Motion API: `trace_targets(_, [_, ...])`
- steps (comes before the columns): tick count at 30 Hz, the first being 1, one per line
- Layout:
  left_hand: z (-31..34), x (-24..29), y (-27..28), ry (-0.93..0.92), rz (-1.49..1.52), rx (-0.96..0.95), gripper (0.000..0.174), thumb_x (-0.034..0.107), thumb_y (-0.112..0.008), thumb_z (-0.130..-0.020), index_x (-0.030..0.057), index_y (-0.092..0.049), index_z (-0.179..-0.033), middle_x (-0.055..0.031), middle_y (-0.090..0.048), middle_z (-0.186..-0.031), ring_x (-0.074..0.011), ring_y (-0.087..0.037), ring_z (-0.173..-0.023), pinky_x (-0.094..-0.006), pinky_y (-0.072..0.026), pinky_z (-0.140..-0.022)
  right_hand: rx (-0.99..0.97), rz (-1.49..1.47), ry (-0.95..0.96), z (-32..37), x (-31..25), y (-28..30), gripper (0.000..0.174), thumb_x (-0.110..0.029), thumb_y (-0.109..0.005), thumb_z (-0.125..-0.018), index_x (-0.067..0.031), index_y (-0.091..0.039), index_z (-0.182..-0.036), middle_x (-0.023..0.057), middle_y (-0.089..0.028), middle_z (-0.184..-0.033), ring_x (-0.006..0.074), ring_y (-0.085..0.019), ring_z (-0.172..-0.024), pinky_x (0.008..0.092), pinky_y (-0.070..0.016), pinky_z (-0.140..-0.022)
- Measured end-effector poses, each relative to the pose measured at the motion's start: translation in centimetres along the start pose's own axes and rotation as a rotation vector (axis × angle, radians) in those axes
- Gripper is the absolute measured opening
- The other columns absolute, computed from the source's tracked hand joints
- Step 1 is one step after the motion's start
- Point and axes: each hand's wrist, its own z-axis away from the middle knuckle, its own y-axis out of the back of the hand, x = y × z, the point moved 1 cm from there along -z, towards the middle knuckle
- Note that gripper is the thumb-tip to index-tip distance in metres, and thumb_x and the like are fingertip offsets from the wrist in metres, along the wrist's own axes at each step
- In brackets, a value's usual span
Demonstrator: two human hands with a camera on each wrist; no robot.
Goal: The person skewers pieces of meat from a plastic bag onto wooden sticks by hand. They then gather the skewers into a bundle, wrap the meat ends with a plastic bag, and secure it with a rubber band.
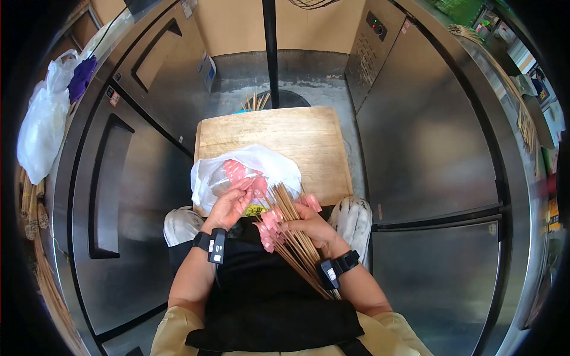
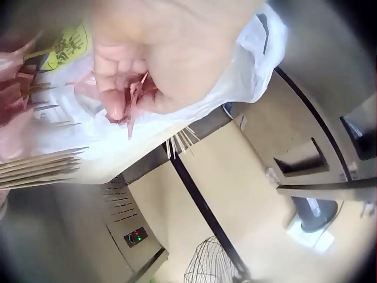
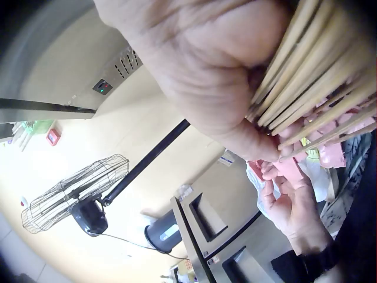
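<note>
In the head view the right hand (image 1: 314,225) grips a thick bundle of thin wooden skewers (image 1: 303,252), several with pink meat pieces (image 1: 268,228) at their ends. The left hand (image 1: 228,207) is at the near side of an open white plastic bag (image 1: 267,159) holding more pink slices (image 1: 235,171). In the left wrist view the left hand's thumb and fingers (image 2: 115,106) pinch a thin pink slice (image 2: 134,106). The right wrist view shows the right hand (image 3: 218,71) curled round the skewers (image 3: 318,71), the left hand (image 3: 294,212) beyond.
The bag lies on a wooden board (image 1: 320,142) in front of the knees. More skewers (image 1: 255,102) stand behind the board near a black pole (image 1: 271,53). Steel cabinets (image 1: 427,130) flank both sides. A tied white bag (image 1: 44,130) sits at the far left.
</note>
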Motion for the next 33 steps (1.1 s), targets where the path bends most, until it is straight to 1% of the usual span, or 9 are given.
trace_targets(1, [0.2,0.0,-0.2,-0.011,-0.031,-0.023,0.027,-0.002,-0.050,-0.089,-0.0049,-0.053,-0.115,-0.0133,-0.059,-0.112,-0.0187,-0.060,-0.092,-0.0272,-0.0527,-0.083,-0.002,-0.002,0.000,0.0,0.1,0.0,0.035,-0.003,-0.066,-0.081,-0.0042,-0.055,-0.114,0.0020,-0.062,-0.094,0.0105,-0.061,-0.081,0.0254,-0.0513,-0.067])
trace_targets(4, [0.3,0.1,-0.8,-0.004,-0.147,-0.020,0.024,-0.001,-0.052,-0.088,-0.0029,-0.055,-0.112,-0.0131,-0.060,-0.108,-0.0190,-0.060,-0.093,-0.0285,-0.0529,-0.084,-0.035,-0.009,-0.045,0.1,0.1,0.3,0.043,-0.002,-0.065,-0.079,-0.0032,-0.053,-0.121,0.0031,-0.060,-0.106,0.0123,-0.059,-0.095,0.0262,-0.0480,-0.083])
trace_targets(7, [0.1,0.2,-0.3,0.022,-0.130,0.074,0.019,0.001,-0.053,-0.089,-0.0006,-0.056,-0.107,-0.0112,-0.062,-0.102,-0.0183,-0.061,-0.092,-0.0295,-0.0530,-0.084,-0.029,-0.004,-0.047,0.0,0.4,0.5,0.043,-0.002,-0.065,-0.080,-0.0031,-0.052,-0.121,0.0031,-0.060,-0.106,0.0121,-0.059,-0.095,0.0263,-0.0482,-0.083])
trace_targets(13, [0.0,-0.2,-0.5,-0.053,-0.310,0.082,0.008,0.008,-0.056,-0.089,0.0040,-0.057,-0.096,-0.0071,-0.064,-0.095,-0.0183,-0.063,-0.088,-0.0320,-0.0522,-0.083,-0.031,0.008,-0.037,0.1,0.3,0.3,0.043,-0.001,-0.064,-0.080,-0.0020,-0.052,-0.121,0.0035,-0.061,-0.104,0.0114,-0.059,-0.092,0.0258,-0.0486,-0.080])
trace_targets(19, [0.3,-0.7,-1.7,-0.261,-0.707,0.090,0.014,0.002,-0.056,-0.088,0.0026,-0.058,-0.101,-0.0037,-0.065,-0.089,-0.0105,-0.062,-0.080,-0.0246,-0.0511,-0.071,-0.041,0.027,-0.015,0.4,-0.2,0.1,0.041,-0.002,-0.063,-0.081,-0.0019,-0.053,-0.120,0.0028,-0.061,-0.102,0.0107,-0.059,-0.091,0.0256,-0.0488,-0.079])
trace_targets(22, [0.4,-0.6,-2.2,-0.287,-0.805,0.057,0.014,0.002,-0.058,-0.087,0.0041,-0.059,-0.101,-0.0037,-0.065,-0.093,-0.0107,-0.062,-0.082,-0.0245,-0.0522,-0.072,-0.041,-0.029,0.001,0.5,-0.5,-0.3,0.036,0.000,-0.065,-0.080,-0.0041,-0.053,-0.114,0.0036,-0.061,-0.096,0.0124,-0.063,-0.084,0.0277,-0.0526,-0.070])
trace_targets(28, [0.6,-0.7,-2.9,-0.308,-0.733,0.054,0.015,0.000,-0.057,-0.088,0.0032,-0.059,-0.102,-0.0035,-0.065,-0.093,-0.0109,-0.062,-0.081,-0.0238,-0.0519,-0.072,-0.056,-0.070,-0.008,0.4,-0.4,-0.2,0.036,0.003,-0.063,-0.080,-0.0048,-0.052,-0.114,0.0044,-0.061,-0.095,0.0142,-0.064,-0.084,0.0298,-0.0536,-0.069])
trace_targets(31, [0.3,-1.2,-2.8,-0.339,-0.574,0.165,0.012,0.001,-0.057,-0.088,0.0063,-0.059,-0.098,-0.0022,-0.065,-0.087,-0.0096,-0.061,-0.075,-0.0232,-0.0506,-0.068,-0.085,-0.075,-0.029,0.6,-0.6,-0.3,0.042,0.000,-0.063,-0.080,-0.0027,-0.052,-0.120,0.0022,-0.060,-0.100,0.0101,-0.059,-0.091,0.0255,-0.0494,-0.078])
trace_targets(33, [-0.1,-1.2,-2.4,-0.351,-0.490,0.140,0.012,0.000,-0.057,-0.087,0.0067,-0.058,-0.097,-0.0025,-0.064,-0.086,-0.0105,-0.061,-0.075,-0.0236,-0.0504,-0.068,-0.079,-0.063,-0.033,0.5,-0.4,-0.1,0.041,0.000,-0.063,-0.080,-0.0027,-0.052,-0.120,0.0024,-0.060,-0.100,0.0106,-0.059,-0.090,0.0256,-0.0493,-0.078])
